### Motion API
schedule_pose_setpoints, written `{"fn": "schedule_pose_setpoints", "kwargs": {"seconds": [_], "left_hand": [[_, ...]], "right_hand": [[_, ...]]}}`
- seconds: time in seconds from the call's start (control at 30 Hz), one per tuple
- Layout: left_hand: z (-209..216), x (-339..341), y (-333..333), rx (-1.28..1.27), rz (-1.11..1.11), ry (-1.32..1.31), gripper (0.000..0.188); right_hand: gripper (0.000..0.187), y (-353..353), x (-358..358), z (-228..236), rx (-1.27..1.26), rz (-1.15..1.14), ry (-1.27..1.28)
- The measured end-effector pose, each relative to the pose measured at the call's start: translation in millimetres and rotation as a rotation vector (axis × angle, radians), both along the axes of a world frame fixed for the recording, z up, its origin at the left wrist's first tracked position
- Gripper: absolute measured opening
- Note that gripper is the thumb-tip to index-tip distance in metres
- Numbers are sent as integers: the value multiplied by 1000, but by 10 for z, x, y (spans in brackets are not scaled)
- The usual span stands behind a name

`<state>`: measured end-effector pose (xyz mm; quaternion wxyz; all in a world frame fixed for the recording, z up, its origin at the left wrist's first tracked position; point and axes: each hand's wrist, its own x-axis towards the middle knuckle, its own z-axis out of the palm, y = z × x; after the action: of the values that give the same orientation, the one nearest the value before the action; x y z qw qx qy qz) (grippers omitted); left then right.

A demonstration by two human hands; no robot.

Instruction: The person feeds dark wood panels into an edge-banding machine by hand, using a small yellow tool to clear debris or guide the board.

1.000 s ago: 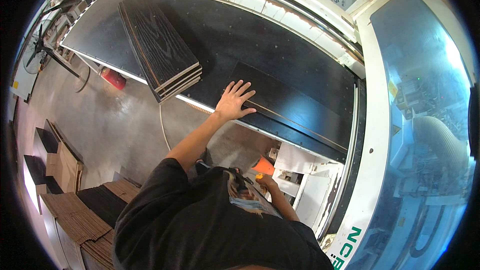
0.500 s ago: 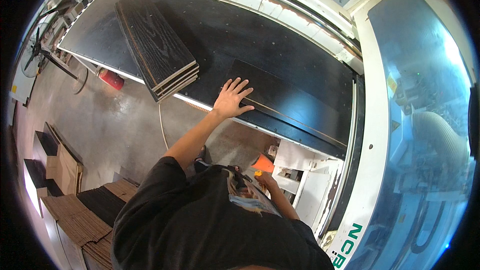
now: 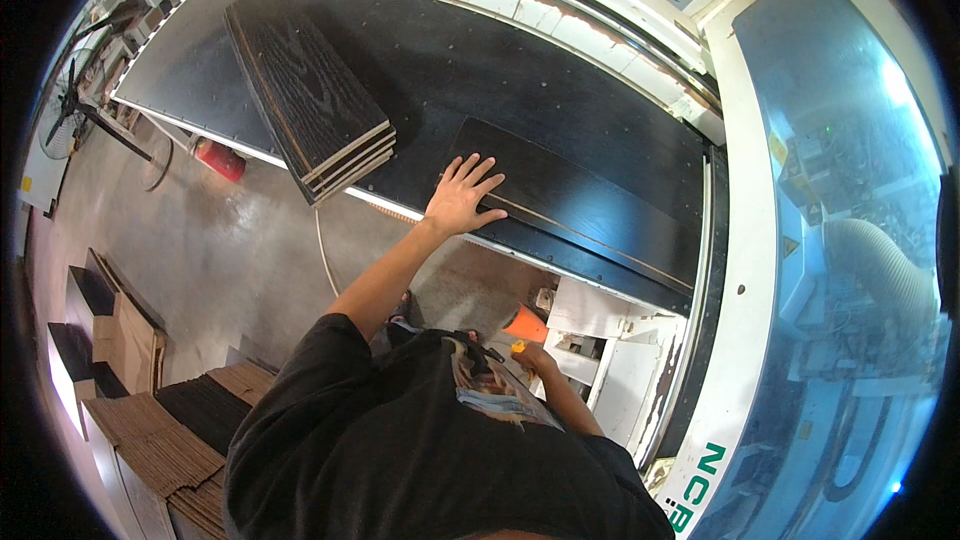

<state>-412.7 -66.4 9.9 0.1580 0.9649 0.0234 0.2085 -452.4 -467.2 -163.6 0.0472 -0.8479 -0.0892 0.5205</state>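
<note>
My left hand [image 3: 462,197] lies flat with spread fingers on the near left end of a dark wood-grain board [image 3: 580,195]. That board rests on the black machine bed [image 3: 440,50], and a thin light groove or strip runs along its near side. Down by my waist, my right hand [image 3: 536,358] is closed on a small yellow thing [image 3: 518,347], mostly hidden by the fingers, so its kind does not show. To the left of my left hand, a stack of dark boards [image 3: 310,90] with pale cut edges lies aslant, overhanging the bed's near edge.
At the right stands a white machine housing [image 3: 745,240] with a blue see-through cover [image 3: 850,340]. An orange object [image 3: 525,325] is below the bed's front edge. A red cylinder [image 3: 220,160], a floor fan [image 3: 68,105] and stacked brown panels [image 3: 160,440] are at left.
Both hands and the boards stay in place; the view has shifted very slightly.
</note>
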Motion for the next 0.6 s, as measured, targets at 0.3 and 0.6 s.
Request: {"fn": "schedule_pose_setpoints", "kwargs": {"seconds": [0.3,0.6], "left_hand": [[30,5,-7,-21,3,-14,72],[25,32,-10,-22,-7,9,75]], "right_hand": [[57,-437,-105,-83,-175,103,-200],[51,498,-36,-31,22,196,-200]]}}
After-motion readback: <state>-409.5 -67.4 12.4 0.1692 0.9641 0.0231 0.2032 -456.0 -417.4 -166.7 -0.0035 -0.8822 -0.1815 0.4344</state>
